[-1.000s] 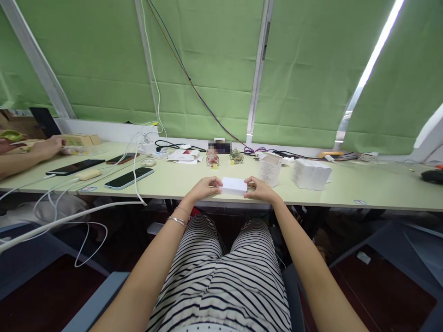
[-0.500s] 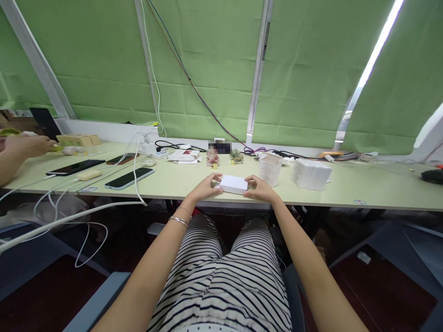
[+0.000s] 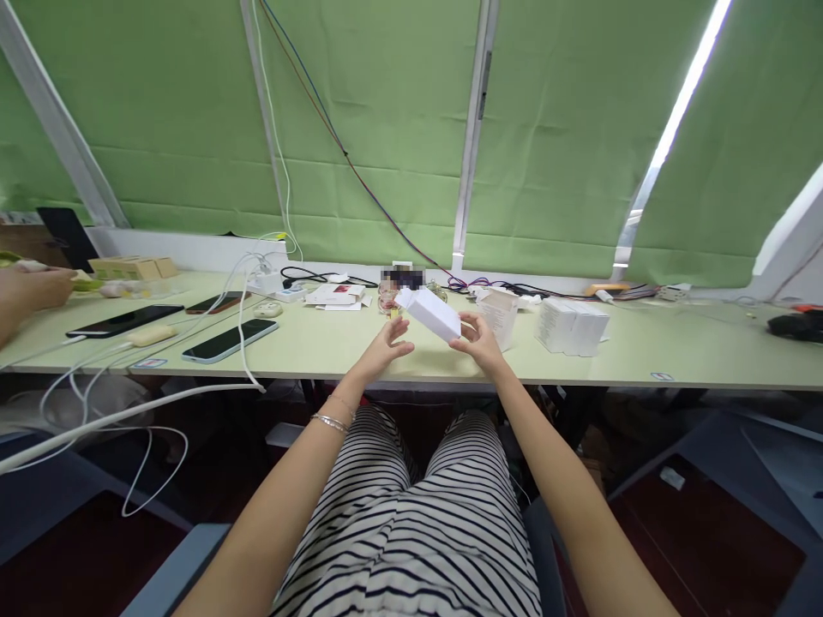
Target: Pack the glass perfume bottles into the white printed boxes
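Note:
A small white box [image 3: 432, 314] is tilted in the air above the table, its left end raised and a flap sticking out there. My right hand [image 3: 479, 343] grips its lower right end between thumb and fingers. Just to the left of the box, my left hand [image 3: 386, 347] is open, fingers apart, touching nothing that I can see. Behind my right hand stands an upright white carton [image 3: 499, 314], its top apparently open. Further right, several white boxes [image 3: 572, 326] stand side by side.
Phones [image 3: 230, 340] and white charging cables lie on the left of the table [image 3: 334, 351]. Flattened white packaging [image 3: 335, 296] and coiled wires are at the back. Another person's hand [image 3: 32, 291] shows at the far left. A black object [image 3: 797, 326] lies far right.
The white box has been lifted off the table and tilted, left end up, in my right hand. My left hand has let go of it and opened.

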The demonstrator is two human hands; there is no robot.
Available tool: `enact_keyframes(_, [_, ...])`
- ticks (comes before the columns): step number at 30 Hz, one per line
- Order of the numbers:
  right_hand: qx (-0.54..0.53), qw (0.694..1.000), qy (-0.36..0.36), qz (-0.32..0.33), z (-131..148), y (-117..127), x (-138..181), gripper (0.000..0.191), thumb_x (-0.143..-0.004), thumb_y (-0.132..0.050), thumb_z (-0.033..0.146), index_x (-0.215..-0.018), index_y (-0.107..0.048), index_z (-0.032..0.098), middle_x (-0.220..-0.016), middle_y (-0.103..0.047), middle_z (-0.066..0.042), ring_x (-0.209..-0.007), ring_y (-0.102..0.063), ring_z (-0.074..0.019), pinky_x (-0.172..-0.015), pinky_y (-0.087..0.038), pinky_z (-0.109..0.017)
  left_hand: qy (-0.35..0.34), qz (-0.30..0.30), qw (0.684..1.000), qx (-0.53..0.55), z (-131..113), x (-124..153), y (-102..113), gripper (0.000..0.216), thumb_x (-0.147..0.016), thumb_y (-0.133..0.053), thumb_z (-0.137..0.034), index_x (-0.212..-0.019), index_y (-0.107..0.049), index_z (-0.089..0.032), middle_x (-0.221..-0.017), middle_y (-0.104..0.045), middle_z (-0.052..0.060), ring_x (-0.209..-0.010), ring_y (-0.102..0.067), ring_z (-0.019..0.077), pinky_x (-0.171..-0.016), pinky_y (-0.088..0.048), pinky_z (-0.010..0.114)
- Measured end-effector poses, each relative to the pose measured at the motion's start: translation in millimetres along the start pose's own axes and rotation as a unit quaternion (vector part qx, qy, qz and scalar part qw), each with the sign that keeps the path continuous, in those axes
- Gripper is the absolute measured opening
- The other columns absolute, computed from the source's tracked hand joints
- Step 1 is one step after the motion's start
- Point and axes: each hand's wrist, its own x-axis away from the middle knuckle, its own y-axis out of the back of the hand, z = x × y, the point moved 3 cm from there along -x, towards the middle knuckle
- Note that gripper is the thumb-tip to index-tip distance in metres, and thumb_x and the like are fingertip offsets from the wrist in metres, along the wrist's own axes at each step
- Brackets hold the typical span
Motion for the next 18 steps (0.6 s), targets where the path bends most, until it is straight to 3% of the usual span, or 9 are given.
enact_keyframes(3, [-0.008,1.000,-0.002,0.019,3.6,-9.7,1.9,0.067,-0.053,-0.077,0.044,-0.107,-0.042,0.027,-0.127,-0.047,-0.007,-0.117,-0.050,-0.0244,-0.092,-0.047,-0.037,-0.028,0.039,0.994,0.097,-3.7,0.8,-28.7,0.085,-0.062,-0.073,-0.043,-0.133,-0.030,-0.026,-0.139,-0.034,0.016,-0.124,-0.041,0.0325,-0.097,-0.038,0.047])
enact_keyframes(7, [-0.023,0.999,0.002,0.030,1.2,-18.1,3.4,0.067,-0.053,-0.077,0.044,-0.108,-0.041,0.026,-0.126,-0.047,-0.006,-0.116,-0.050,-0.0223,-0.098,-0.042,-0.037,-0.037,0.044,0.991,0.119,-9.7,4.5,-54.1,0.074,-0.065,-0.074,-0.033,-0.128,-0.037,-0.025,-0.137,-0.038,0.014,-0.115,-0.049,0.0289,-0.095,-0.041,0.044])
enact_keyframes(12, [-0.070,0.996,-0.021,0.044,-4.7,-29.5,5.6,0.073,-0.052,-0.079,0.039,-0.111,-0.039,0.025,-0.129,-0.044,-0.009,-0.116,-0.050,-0.0232,-0.098,-0.042,-0.037,-0.039,0.024,0.990,0.135,-13.2,9.0,-52.4,0.070,-0.063,-0.075,-0.031,-0.124,-0.043,-0.022,-0.131,-0.047,0.013,-0.116,-0.048,0.0283,-0.097,-0.038,0.043])
enact_keyframes(18, [-0.057,0.996,-0.034,0.064,-7.6,-38.4,8.4,0.085,-0.052,-0.078,0.045,-0.123,-0.036,0.026,-0.137,-0.037,-0.010,-0.122,-0.046,-0.0236,-0.099,-0.042,-0.036,-0.031,0.009,0.982,0.184,-9.0,10.5,-47.1,0.064,-0.059,-0.077,-0.030,-0.116,-0.050,-0.018,-0.119,-0.057,0.012,-0.111,-0.051,0.0279,-0.094,-0.039,0.041])
